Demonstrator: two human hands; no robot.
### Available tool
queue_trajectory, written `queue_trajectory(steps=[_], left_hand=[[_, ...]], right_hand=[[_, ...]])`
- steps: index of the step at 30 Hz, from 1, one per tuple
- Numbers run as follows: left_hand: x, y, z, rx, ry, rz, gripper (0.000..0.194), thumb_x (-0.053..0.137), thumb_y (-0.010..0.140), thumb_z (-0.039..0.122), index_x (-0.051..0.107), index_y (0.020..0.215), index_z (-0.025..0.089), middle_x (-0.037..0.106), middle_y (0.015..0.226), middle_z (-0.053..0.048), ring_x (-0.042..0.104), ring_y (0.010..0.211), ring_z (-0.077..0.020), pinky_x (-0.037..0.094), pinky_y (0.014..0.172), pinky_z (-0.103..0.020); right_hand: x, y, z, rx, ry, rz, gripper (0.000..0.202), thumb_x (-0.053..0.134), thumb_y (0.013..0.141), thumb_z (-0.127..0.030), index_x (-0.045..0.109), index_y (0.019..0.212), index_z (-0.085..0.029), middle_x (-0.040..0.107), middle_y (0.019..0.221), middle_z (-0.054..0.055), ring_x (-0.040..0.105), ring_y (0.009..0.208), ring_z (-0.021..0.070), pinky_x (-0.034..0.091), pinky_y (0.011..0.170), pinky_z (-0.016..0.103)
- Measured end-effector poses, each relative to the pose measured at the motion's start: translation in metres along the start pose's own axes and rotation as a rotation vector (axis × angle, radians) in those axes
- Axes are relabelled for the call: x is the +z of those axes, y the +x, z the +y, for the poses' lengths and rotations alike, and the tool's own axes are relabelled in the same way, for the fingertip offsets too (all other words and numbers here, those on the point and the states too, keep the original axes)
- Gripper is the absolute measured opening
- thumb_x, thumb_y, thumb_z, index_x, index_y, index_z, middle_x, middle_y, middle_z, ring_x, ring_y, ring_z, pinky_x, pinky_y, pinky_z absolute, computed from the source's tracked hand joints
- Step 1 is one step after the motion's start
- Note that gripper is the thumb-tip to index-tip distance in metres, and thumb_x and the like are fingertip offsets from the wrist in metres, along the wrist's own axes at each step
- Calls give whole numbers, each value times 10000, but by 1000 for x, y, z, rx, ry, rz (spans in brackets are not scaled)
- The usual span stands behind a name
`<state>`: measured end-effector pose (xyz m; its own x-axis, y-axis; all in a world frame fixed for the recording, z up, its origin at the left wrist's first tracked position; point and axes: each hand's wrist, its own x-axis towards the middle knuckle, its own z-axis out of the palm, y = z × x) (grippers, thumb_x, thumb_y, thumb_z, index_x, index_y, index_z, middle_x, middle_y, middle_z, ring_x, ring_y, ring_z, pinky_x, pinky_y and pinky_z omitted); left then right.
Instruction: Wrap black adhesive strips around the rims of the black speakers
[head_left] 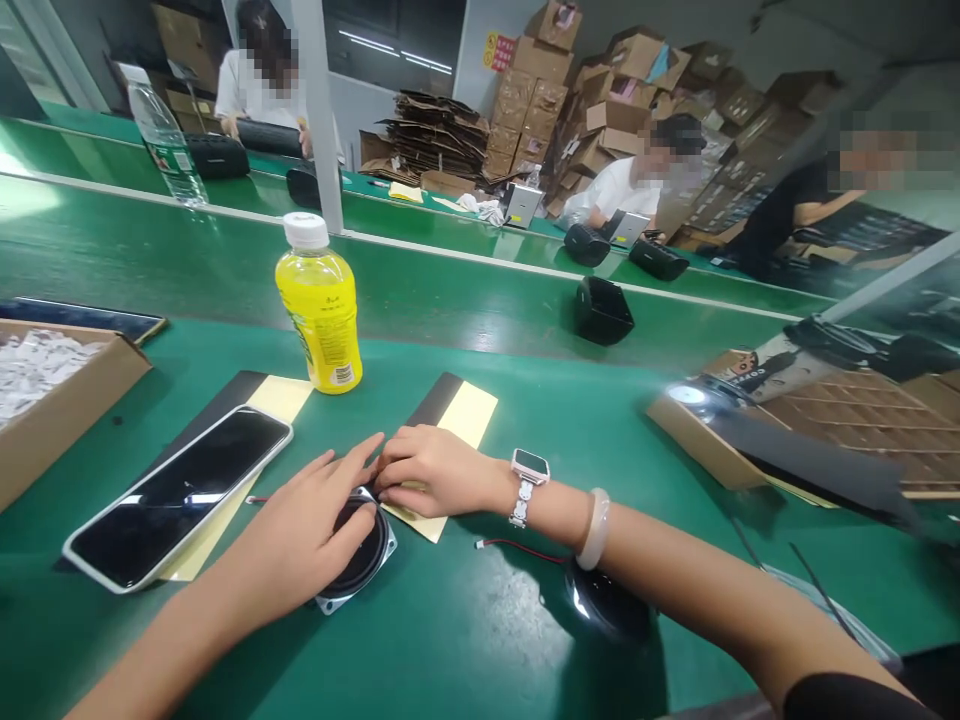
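A round black speaker driver (361,560) with a square metal frame lies on the green bench. My left hand (311,525) is laid across it, with the thumb on its right part and the fingers over its far side. Close against its far edge, my right hand (420,470) has its fingers curled in. Whatever those fingertips pinch is hidden. A black-and-yellow strip sheet (471,412) lies under my right hand. A second speaker driver (607,600), with a red wire and white plug, rests beneath my right forearm.
A phone (180,495) lies on another black-and-yellow sheet at left, beside a yellow drink bottle (321,310). Cardboard boxes stand at left (112,375) and right (697,440). Beyond, black speaker housings (604,310) sit on the line, where other people work.
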<state>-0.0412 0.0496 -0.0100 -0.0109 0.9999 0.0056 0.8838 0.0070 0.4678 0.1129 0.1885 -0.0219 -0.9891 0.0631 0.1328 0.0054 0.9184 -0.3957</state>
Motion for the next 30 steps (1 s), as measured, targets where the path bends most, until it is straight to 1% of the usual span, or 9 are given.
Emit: queue_trajectory(steps=[5, 8, 11, 15, 19, 22, 24, 27, 30], left_hand=[[0, 1, 9, 33, 75, -5, 561, 359, 911, 353, 368, 1442, 173, 634, 1261, -77, 479, 1277, -355, 362, 1076, -552], [-6, 3, 19, 42, 104, -26, 533, 349, 900, 295, 402, 1406, 134, 646, 1245, -82, 527, 1239, -309, 287, 1129, -548], [-8, 5, 24, 40, 130, -40, 539, 324, 897, 256, 403, 1404, 90, 636, 1256, -106, 549, 1212, -294, 274, 1134, -560], [-2, 6, 18, 74, 138, -15, 484, 321, 902, 262, 537, 1301, 92, 580, 1324, -136, 530, 1237, -285, 270, 1142, -553], [0, 3, 7, 46, 87, -1, 490, 315, 919, 337, 508, 1334, 164, 544, 1373, -83, 491, 1276, -283, 329, 1112, -549], [-2, -9, 0, 62, 75, 131, 579, 450, 880, 507, 398, 1405, 268, 513, 1400, -38, 478, 1274, -299, 423, 1033, -523], [-1, -22, -2, 56, 93, 169, 710, 603, 783, 540, 376, 1407, 290, 566, 1329, -47, 541, 1183, -312, 475, 957, -492], [6, -46, 1, 17, 46, 79, 723, 645, 749, 342, 354, 1410, 312, 631, 1207, -28, 611, 1056, -271, 529, 844, -392], [12, -65, 12, 69, -25, 31, 799, 657, 713, 271, 310, 1428, 351, 607, 1252, -1, 594, 1098, -259, 520, 860, -359]], right_hand=[[1, 2, -2, 66, 187, 48, 148, 576, 890, -245, 648, 856, -121, 620, 931, 26, 538, 916, 106, 433, 889, 283], [-15, -4, 20, 230, 308, 188, 188, 531, 921, -237, 612, 885, -72, 606, 918, 40, 563, 873, 83, 492, 844, 249], [-63, -35, 65, 506, 342, 440, 283, 547, 921, -333, 586, 894, -54, 581, 846, 43, 554, 774, 69, 507, 730, 207], [-164, -115, 111, 741, 324, 884, 409, 341, 991, -418, 538, 977, -60, 514, 826, 33, 511, 720, 48, 460, 643, 147], [-241, -188, 94, 750, 314, 1313, 360, 361, 958, -465, 472, 991, -123, 478, 849, 49, 441, 689, 64, 413, 576, 170], [-243, -200, 58, 667, 369, 1435, 264, 276, 898, -349, 465, 955, -174, 482, 1076, 88, 545, 892, 129, 449, 679, 267], [-220, -186, 30, 568, 398, 1392, 265, 295, 806, -258, 517, 939, -200, 483, 1173, 62, 555, 992, 135, 442, 792, 312], [-167, -146, -11, 484, 551, 1032, 213, 432, 729, -220, 618, 831, -198, 602, 971, 48, 576, 1003, 161, 420, 925, 321], [-117, -99, -45, 501, 912, 330, 394, 362, 846, -380, 661, 923, -136, 629, 793, 109, 594, 713, 177, 458, 649, 302]])
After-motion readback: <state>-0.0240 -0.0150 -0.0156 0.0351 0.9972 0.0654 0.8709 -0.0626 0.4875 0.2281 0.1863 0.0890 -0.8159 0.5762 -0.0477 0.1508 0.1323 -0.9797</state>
